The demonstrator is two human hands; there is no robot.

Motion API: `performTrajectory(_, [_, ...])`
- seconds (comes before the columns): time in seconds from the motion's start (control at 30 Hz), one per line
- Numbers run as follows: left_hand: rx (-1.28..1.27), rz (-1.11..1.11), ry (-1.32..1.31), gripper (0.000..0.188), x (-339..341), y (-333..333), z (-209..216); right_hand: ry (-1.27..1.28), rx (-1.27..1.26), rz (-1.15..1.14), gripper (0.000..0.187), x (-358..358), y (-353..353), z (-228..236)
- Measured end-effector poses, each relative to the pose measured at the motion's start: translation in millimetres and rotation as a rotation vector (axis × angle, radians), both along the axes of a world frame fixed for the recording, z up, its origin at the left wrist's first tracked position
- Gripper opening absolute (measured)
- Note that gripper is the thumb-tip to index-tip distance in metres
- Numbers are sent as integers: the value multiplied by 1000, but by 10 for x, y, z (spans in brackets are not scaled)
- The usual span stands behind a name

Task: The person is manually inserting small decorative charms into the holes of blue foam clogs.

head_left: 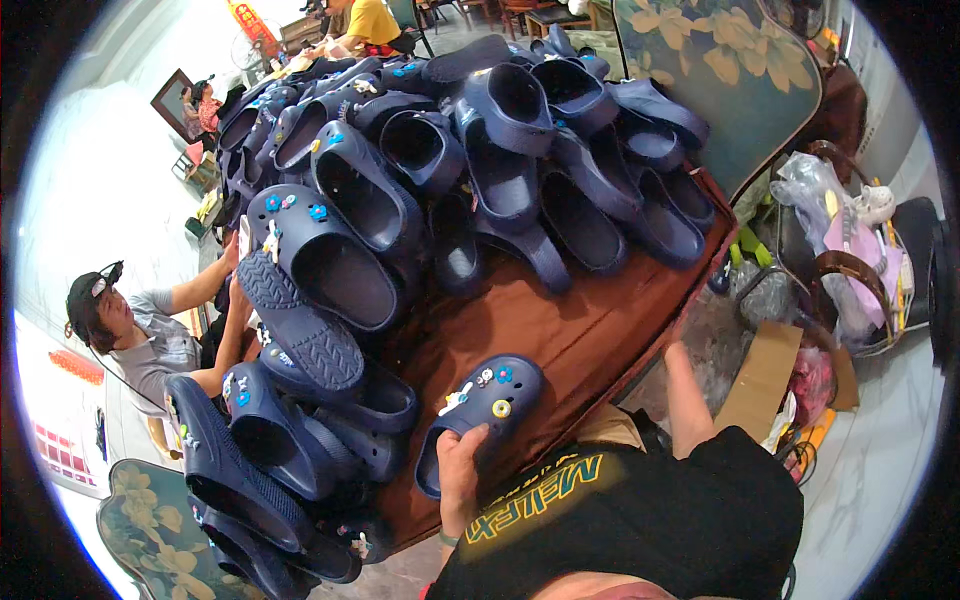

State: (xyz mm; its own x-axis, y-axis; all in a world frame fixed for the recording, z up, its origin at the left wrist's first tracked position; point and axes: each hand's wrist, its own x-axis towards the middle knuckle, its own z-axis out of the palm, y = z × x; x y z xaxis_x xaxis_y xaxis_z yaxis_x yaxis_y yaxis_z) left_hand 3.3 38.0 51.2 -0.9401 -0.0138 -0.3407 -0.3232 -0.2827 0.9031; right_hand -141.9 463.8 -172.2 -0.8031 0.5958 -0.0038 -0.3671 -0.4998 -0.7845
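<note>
Clog (475, 411), navy with colourful charms (504, 375), is grasped in the left hand (460, 465), thumb on its upper, over the brown-covered table (600, 320). The right forearm (688, 400) runs behind the table's edge; the right hand is hidden, so I cannot tell its fingers' state. Beyond spreads a heap of navy clogs (360, 280); a co-worker (165, 335) reaches toward it at left; farthest, someone in yellow (372, 22)
</note>
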Motion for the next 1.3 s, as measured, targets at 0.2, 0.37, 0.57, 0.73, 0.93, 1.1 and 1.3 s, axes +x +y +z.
performTrajectory(0.2, [-110, 26, -55, 33, -65, 103, 70, -152, -70, -186, 59, 226, 331, -31])
performTrajectory(0.37, [-44, 104, 15, 38, -22, 14, -146, -957, 1292, -322, 73, 914, -32, 135])
performTrajectory(0.57, [-96, 87, -2, 43, -48, 124, -74, -877, 1389, -448, 89, 1311, 17, 212])
performTrajectory(0.73, [-104, 117, 3, 47, -9, 119, -32, -812, 1400, -533, 85, 1305, -24, 371])
performTrajectory(0.93, [-101, 131, -26, 54, 9, 69, -98, -804, 1399, -533, 87, 1304, -71, 477])
performTrajectory(1.1, [-111, 133, -34, 58, -2, 97, -84, -821, 1408, -552, 88, 1346, -38, 447])
performTrajectory(1.3, [-118, 133, -32, 59, 4, 92, -102, -811, 1422, -596, 89, 1421, -20, 400])
